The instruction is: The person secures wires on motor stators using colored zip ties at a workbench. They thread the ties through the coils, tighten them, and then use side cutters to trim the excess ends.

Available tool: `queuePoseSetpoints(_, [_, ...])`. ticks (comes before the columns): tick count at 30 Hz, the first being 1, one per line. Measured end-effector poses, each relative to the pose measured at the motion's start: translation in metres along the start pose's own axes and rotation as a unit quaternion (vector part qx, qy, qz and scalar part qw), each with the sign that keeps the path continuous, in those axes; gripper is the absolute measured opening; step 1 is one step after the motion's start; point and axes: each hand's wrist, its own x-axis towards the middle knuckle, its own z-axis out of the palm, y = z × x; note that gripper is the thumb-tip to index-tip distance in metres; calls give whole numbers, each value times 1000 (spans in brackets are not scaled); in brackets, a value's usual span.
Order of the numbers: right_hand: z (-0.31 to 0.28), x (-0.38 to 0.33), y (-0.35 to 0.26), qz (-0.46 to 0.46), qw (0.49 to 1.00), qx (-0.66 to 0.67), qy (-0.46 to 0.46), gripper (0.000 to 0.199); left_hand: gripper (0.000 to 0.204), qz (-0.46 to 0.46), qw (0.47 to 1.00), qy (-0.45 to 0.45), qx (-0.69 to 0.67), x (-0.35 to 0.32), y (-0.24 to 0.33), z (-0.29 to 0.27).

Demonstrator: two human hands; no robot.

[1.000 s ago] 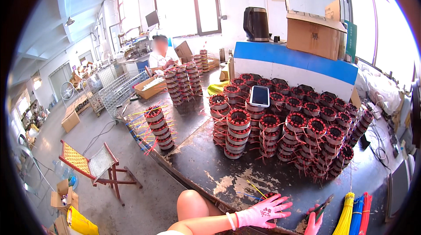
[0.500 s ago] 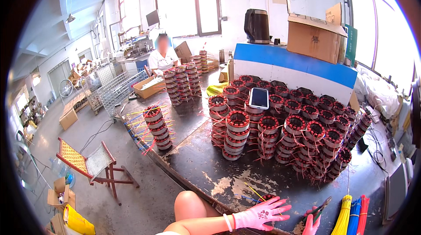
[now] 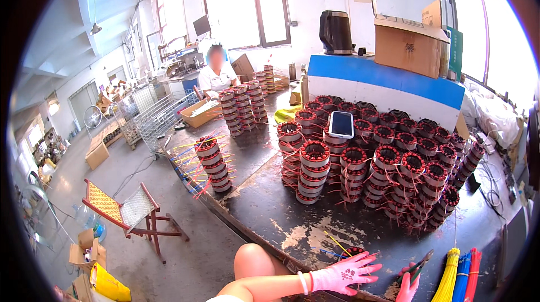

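My left hand point(image 3: 343, 273), in a pink glove, lies flat on the dark worktable point(image 3: 264, 206) with its fingers spread and holds nothing. A small dark ring-shaped part point(image 3: 352, 252) sits just beyond its fingertips. Only the pink-gloved fingers of my right hand point(image 3: 407, 289) show at the lower edge, next to a pair of cutters point(image 3: 421, 261) with red and green handles. Whether that hand grips anything is hidden. Stacks of red-wound motor stators point(image 3: 388, 167) fill the table ahead, and a phone point(image 3: 341, 124) lies on top of them.
Bundles of yellow, blue and red ties point(image 3: 461, 274) lie at the lower right. Another stator stack with coloured leads point(image 3: 212, 161) stands near the table's left edge. A person sits behind further stacks point(image 3: 242, 108). A cardboard box point(image 3: 409, 43), a kettle point(image 3: 336, 32) and a folding stool point(image 3: 132, 212) are around.
The view has shifted slightly. My left hand stays spread on the table in almost the same place, and my right hand remains at the lower edge.
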Motion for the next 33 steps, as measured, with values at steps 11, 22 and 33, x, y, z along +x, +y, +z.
queuePoseSetpoints(11, [-3, 7, 6, -35, 999, -3, 23, 64, 97, 38, 997, 40, -47, -6, 15, -27])
queuePoseSetpoints(22, [-6, 11, 17, -31, 999, 2, 3, 64, 96, 23, 999, -10, -44, -8, 15, -19])
queuePoseSetpoints(33, [-9, 10, 17, -16, 1000, -20, -4, 59, 104, -120, 991, 39, 43, -14, 4, -50])
